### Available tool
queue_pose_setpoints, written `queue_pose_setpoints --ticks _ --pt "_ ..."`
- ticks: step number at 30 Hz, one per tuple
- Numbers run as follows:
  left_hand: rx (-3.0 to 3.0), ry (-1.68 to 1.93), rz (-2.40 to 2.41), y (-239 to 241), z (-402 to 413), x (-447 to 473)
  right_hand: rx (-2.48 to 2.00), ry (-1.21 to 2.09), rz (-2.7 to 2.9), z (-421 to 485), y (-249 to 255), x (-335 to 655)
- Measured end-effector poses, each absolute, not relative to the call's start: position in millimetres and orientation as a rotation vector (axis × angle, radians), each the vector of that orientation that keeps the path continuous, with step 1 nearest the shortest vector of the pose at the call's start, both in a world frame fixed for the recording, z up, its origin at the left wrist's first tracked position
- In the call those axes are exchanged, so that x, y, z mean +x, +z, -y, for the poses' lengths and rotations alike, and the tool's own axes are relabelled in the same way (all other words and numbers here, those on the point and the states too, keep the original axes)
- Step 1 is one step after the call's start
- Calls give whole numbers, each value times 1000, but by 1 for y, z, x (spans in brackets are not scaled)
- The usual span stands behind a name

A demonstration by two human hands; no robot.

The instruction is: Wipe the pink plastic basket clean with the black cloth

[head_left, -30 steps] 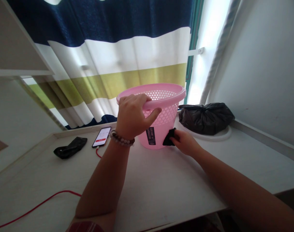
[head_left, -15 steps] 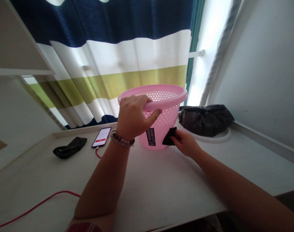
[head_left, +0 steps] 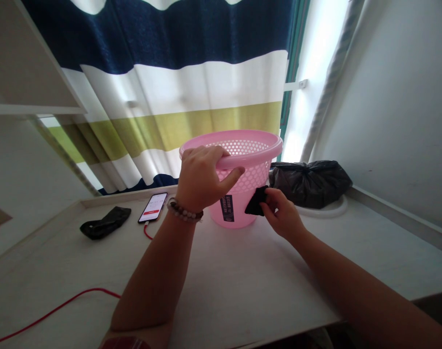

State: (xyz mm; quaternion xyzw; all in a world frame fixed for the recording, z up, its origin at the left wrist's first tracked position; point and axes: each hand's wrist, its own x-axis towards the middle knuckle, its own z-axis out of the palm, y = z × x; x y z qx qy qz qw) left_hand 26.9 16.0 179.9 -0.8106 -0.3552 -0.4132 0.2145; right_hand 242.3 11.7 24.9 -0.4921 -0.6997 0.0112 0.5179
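Observation:
A pink plastic garbage bin (head_left: 243, 186) with a perforated upper wall and a dark label stands upright on the white desk (head_left: 221, 286). My left hand (head_left: 206, 177) grips its rim at the near left, fingers over the edge and thumb outside. Between the thumb and fingers of my right hand (head_left: 282, 213) is a small black cloth (head_left: 256, 201), held against or very close to the bin's lower right side. Whether the cloth touches the wall I cannot tell.
Left of the bin lie a phone (head_left: 152, 207) on a red cable (head_left: 61, 310) and a folded black item (head_left: 105, 223). A tied black plastic bag (head_left: 311, 184) sits on a white ring-shaped base (head_left: 326, 211) at the right. A striped curtain (head_left: 177, 97) hangs behind.
My right hand has shifted slightly upward with the black cloth along the bin's side. My left hand keeps its hold on the rim.

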Motion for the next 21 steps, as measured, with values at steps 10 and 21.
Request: queue_pose_setpoints --ticks 10,21 --pt "-2239 -1143 992 179 -16 28 -1473 204 1912 -22 10 242" --pt "-2273 -1237 983 180 -4 31 -1428 239 1968 -15 15 241"
